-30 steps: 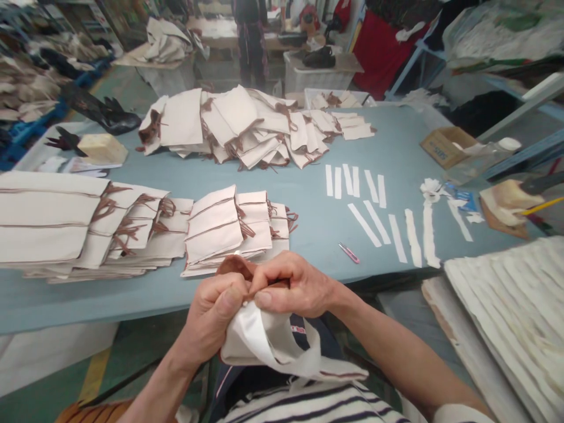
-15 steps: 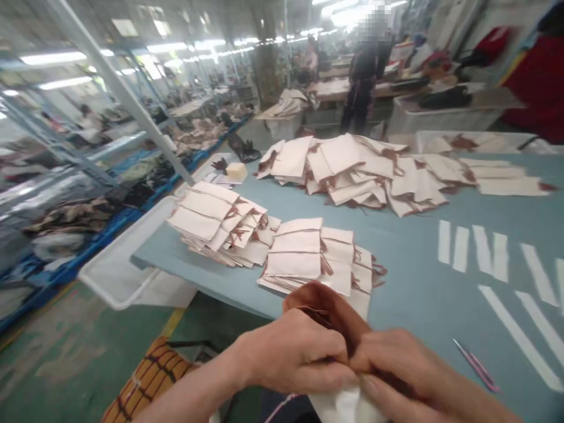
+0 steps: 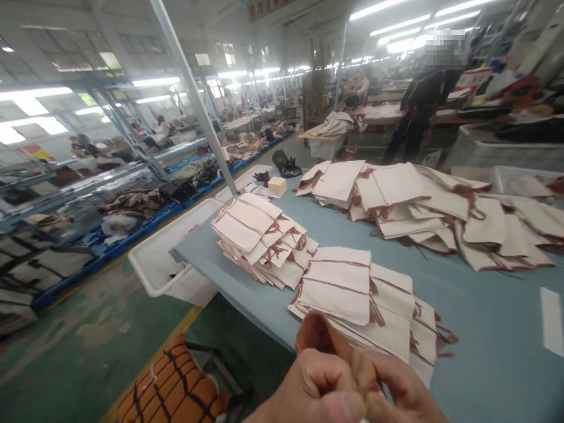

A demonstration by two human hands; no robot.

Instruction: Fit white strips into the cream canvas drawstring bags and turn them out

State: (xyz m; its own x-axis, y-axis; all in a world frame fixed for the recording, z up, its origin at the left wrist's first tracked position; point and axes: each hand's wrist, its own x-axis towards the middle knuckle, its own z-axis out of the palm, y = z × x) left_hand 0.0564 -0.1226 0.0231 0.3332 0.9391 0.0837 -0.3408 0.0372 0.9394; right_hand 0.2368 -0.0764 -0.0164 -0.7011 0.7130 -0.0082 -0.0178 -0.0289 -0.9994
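My left hand [image 3: 319,385] and my right hand [image 3: 392,379] meet at the bottom of the view, fingers pinched close together. Between them they grip a brown leather-like piece [image 3: 321,336], whose curved edge rises above the knuckles. Its lower part is hidden by my hands and the frame edge. Just beyond lies a stack of cream panels [image 3: 337,282] with brown edging and loose brown strips. Left of that sits another stack of cream panels [image 3: 251,226].
A large heap of cream pieces [image 3: 396,188] covers the table's far side. White strips [image 3: 550,320] lie at right. A white plastic bin [image 3: 154,264] stands by the left edge. An orange checked cushion [image 3: 171,388] is lower left. A person [image 3: 418,106] stands behind the table.
My view has swung left and up, so the stacks appear further right and lower. The tweezers-like tool and most white strips have left view. Both hands keep their grip on the brown piece.
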